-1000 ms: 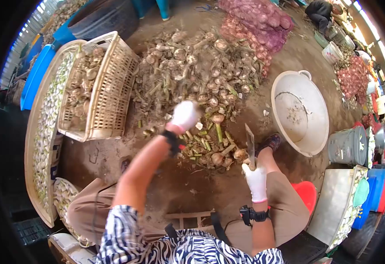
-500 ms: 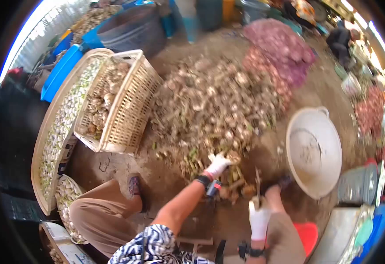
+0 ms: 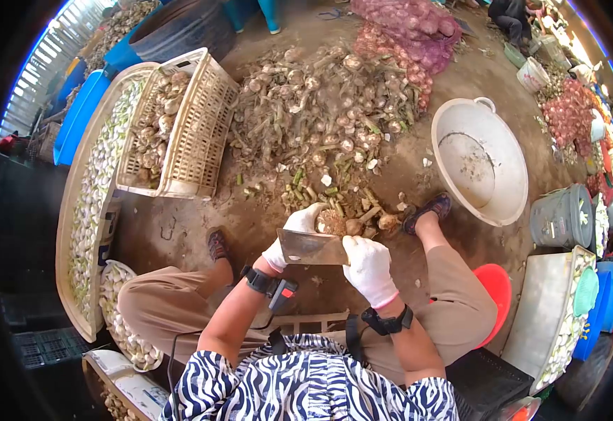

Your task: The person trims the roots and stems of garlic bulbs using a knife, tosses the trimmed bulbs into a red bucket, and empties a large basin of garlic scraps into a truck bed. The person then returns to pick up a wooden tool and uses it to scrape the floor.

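My left hand (image 3: 305, 219), in a white glove, is closed around a garlic bulb (image 3: 331, 222) whose root side faces up. My gloved right hand (image 3: 367, 269) grips a broad-bladed knife (image 3: 313, 248), its handle hidden in the fist. The flat blade lies across in front of my left hand, close below the bulb, and covers part of the fingers. Just beyond my hands, more garlic bulbs (image 3: 389, 223) and cut stem pieces (image 3: 301, 193) lie on the floor. Farther out spreads a heap of garlic with stalks (image 3: 320, 112).
A white basin (image 3: 515, 189) stands on the right. To the left are a cream plastic crate (image 3: 205, 133) of bulbs and a long tub (image 3: 68, 231) of trimmed garlic. Mesh sacks (image 3: 419, 28) lie behind the heap. A red stool (image 3: 492, 295) sits beside my right leg.
My left hand has come back from the heap's near edge with a garlic bulb. My right hand has swung the knife inward from upright at the right to level before the left hand.
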The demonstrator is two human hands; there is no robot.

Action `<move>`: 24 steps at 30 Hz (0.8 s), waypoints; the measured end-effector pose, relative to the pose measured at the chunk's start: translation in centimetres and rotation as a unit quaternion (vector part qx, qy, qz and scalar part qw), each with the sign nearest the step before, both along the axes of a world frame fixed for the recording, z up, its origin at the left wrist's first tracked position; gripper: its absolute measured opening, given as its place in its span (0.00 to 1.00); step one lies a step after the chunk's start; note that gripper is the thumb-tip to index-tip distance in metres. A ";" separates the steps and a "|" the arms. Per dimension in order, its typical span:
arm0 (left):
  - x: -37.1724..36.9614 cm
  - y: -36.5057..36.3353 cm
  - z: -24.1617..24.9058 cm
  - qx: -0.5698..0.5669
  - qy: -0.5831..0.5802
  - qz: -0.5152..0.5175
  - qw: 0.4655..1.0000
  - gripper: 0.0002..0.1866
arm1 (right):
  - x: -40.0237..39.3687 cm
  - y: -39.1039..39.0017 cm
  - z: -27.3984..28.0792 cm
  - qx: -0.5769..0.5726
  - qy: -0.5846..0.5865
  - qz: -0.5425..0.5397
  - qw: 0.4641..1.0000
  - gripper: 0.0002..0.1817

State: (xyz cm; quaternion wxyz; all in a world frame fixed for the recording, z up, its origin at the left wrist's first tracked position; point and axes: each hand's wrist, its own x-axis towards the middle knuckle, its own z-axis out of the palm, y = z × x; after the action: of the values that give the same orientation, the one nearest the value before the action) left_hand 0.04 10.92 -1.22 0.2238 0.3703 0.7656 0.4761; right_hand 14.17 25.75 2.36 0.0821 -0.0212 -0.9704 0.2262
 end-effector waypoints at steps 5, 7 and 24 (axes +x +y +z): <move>1.0 -1.8 1.9 0.052 -0.046 0.037 0.997 0.31 | -0.2 -0.6 -2.6 0.011 0.041 -0.025 0.999 0.13; 1.5 -2.2 1.8 0.052 -0.093 0.058 0.993 0.31 | -0.1 -0.5 -3.6 0.006 0.050 -0.022 0.999 0.13; 1.1 -3.2 2.8 0.132 -0.273 0.086 0.949 0.38 | -0.5 4.3 -4.4 -0.042 -0.040 -0.228 0.972 0.04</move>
State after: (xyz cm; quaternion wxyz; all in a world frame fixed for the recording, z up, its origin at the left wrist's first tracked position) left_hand 1.18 7.70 1.62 0.3317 0.1855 0.6343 0.6732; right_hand 13.66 30.08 -2.08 0.0913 -0.2546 -0.9321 0.2409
